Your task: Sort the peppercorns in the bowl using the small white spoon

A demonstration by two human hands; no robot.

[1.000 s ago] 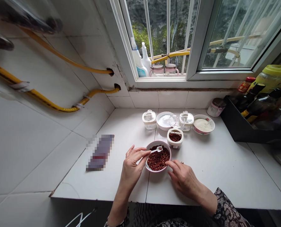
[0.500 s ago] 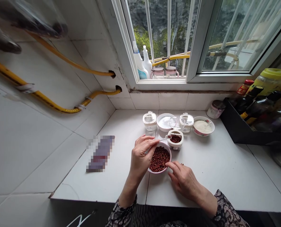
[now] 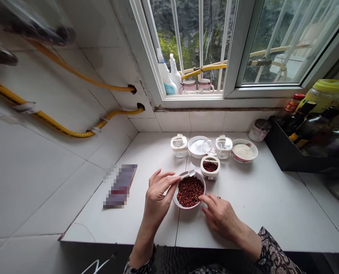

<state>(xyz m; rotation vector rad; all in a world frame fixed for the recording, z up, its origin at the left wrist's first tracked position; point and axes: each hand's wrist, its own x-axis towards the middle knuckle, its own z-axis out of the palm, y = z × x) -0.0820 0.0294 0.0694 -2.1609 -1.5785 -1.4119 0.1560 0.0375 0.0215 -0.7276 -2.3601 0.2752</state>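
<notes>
My left hand (image 3: 159,195) pinches a small white spoon (image 3: 190,173) by its handle. The spoon's head is over the far rim of a pale pink bowl (image 3: 175,201) filled with reddish-brown peppercorns (image 3: 190,194). With bent fingers, my right hand (image 3: 222,216) holds the bowl's near right rim. Just behind the bowl stands a small seasoning jar (image 3: 210,175), its clear lid raised and more peppercorns inside.
Along the back are a lidded jar (image 3: 179,146), a bowl of white grains (image 3: 197,148), another jar (image 3: 224,147) and a floral bowl (image 3: 244,151) of off-white powder. A black bin (image 3: 283,156) of bottles stands right; a blurred-out flat object (image 3: 119,186) lies left.
My left hand has drawn the spoon left and toward me, from the peppercorn jar to above the bowl. My right hand stays at the bowl's rim.
</notes>
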